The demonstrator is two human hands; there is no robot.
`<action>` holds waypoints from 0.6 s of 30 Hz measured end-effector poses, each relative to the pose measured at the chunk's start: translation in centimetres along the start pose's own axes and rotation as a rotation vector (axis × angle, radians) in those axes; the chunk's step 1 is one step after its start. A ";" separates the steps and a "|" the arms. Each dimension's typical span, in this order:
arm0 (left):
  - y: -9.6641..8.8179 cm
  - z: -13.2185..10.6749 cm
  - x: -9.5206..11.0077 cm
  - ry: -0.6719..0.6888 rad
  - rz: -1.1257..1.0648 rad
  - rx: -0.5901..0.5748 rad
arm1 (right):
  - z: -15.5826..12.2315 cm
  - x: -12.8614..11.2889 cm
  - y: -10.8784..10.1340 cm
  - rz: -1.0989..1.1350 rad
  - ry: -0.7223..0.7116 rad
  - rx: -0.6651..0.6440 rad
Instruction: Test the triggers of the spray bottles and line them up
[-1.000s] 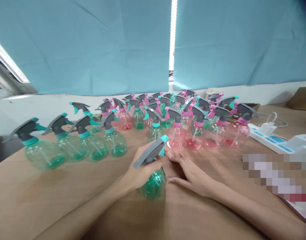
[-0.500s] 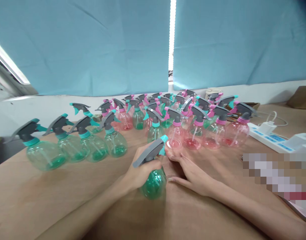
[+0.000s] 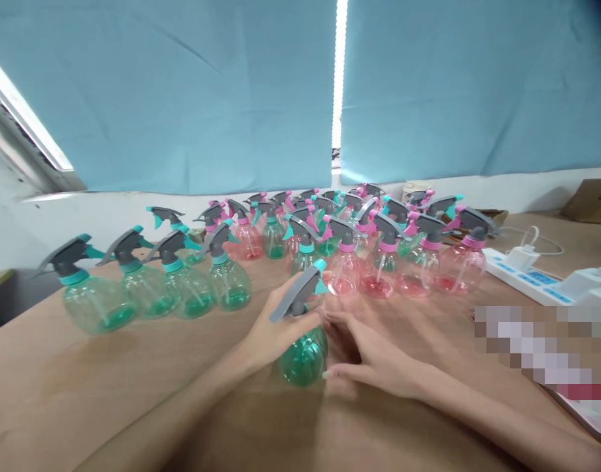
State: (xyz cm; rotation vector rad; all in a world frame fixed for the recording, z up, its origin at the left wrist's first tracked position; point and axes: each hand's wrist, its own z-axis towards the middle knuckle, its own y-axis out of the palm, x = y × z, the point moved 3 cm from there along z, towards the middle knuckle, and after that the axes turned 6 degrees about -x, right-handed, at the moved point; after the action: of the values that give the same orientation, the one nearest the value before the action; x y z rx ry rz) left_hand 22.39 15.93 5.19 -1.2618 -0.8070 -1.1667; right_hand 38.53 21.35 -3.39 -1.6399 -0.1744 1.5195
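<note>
In the middle foreground, a green spray bottle (image 3: 304, 359) with a grey and turquoise trigger head (image 3: 303, 288) tilts slightly, its nozzle up to the right. My left hand (image 3: 275, 331) is closed around its neck, just under the head. To the bottle's right is my right hand (image 3: 373, 357), thumb and fingers apart. Its thumb tip is at the bottle's side, and its fingertips are close to my left thumb; whether they press on the bottle I cannot tell. Just behind my hands stand a green spray bottle (image 3: 303, 262) and a pink spray bottle (image 3: 343, 272).
Several green spray bottles (image 3: 189, 292) stand in a row at the left. Pink and green ones crowd the back, with a pink bottle (image 3: 460, 265) at the right end. A white power strip (image 3: 526, 278) with plugs lies at the right. Behind the table (image 3: 133, 373) hang blue curtains (image 3: 206, 98).
My right hand's fingers have come closer to the held bottle and my left thumb. The bottle has moved very slightly right and its head has turned a little. The view has shifted slightly.
</note>
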 end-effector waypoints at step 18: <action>-2.2 -2.7 0.0 0.005 0.308 -0.050 | 2.0 -5.6 3.0 0.138 -0.014 0.206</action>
State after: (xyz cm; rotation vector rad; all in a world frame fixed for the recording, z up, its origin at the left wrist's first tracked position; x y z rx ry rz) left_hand 19.96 13.52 5.38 -1.3690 -0.5585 -0.9444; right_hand 34.07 17.01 -0.98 -1.5030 0.0869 1.5955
